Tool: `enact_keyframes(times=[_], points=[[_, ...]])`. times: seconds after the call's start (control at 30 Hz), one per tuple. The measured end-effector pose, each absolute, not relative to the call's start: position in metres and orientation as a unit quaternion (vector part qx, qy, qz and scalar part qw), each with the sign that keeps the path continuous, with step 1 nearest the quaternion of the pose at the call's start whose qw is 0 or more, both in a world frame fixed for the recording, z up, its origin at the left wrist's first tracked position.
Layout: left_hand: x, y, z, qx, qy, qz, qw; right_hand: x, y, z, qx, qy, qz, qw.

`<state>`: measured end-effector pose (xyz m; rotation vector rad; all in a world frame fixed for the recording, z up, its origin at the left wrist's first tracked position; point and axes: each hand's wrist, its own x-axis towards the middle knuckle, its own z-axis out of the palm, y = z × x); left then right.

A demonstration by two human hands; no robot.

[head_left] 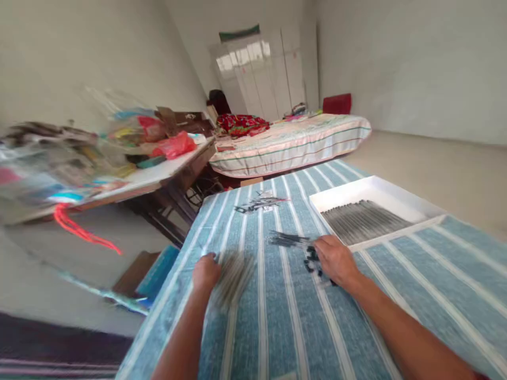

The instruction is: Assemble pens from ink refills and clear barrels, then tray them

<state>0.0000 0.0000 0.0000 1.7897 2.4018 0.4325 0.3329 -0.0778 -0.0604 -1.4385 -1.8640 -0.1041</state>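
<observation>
Room: pale-walled (pixel 412 68), with a bed under a pale striped sheet (pixel 285 148) at the far side. Work surface: blue cloth with white stripes (pixel 277 327), before you. Container: one shallow white rectangular box (pixel 340 196), far right of your right hand (pixel 335 258); inside, a row of slim dark rods (pixel 364 221), side by side, each slanting from far left to near right.

Loose bundle of thin, pale, see-through sticks (pixel 233 277), blurred: just right of your left hand (pixel 206 272), which is the nearer one. Long axis near to far, far ends leaning right.

Loose bundle of thin dark-grey sticks (pixel 289 239): left of your right hand, the nearer one. Long axis left to right, right ends close by your fingertips.

Scattered small dark pieces (pixel 259 204): far middle of the cloth.

Short black pieces (pixel 310 262): clustered at and under your right fingers.

Hands: left, fingers curled, a grip cannot be confirmed through the blur; right, fingers bent down over the black pieces, what is pinched cannot be told.
</observation>
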Motion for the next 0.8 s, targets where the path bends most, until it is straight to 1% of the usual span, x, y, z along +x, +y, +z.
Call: enact_keyframes(times=[0.17,0.33,0.37,0.43,0.47,0.6,0.7,0.8], points=[[-0.002,-0.002,0.018,0.59,0.779,0.197,0.084,0.34,-0.078,-0.058,-0.573,-0.726,-0.034,0.379],[0.033,-0.028,0.023,0.609,0.715,0.282,0.194,0.336,-0.081,-0.054,-0.545,-0.764,0.0,0.346],[0.044,-0.036,0.022,0.613,0.692,0.299,0.236,0.335,-0.082,-0.053,-0.539,-0.774,0.012,0.332],[0.066,-0.051,0.02,0.578,0.605,0.359,0.415,0.333,-0.083,-0.05,-0.527,-0.793,0.035,0.304],[0.076,-0.059,0.018,0.562,0.57,0.366,0.475,0.332,-0.084,-0.049,-0.521,-0.801,0.045,0.292],[0.104,-0.08,0.0,0.493,0.478,0.345,0.64,0.331,-0.086,-0.046,-0.502,-0.822,0.069,0.258],[0.113,-0.086,-0.018,0.442,0.424,0.338,0.714,0.332,-0.086,-0.046,-0.503,-0.826,0.078,0.242],[0.116,-0.09,-0.03,0.405,0.404,0.346,0.744,0.332,-0.086,-0.048,-0.506,-0.826,0.08,0.233]])
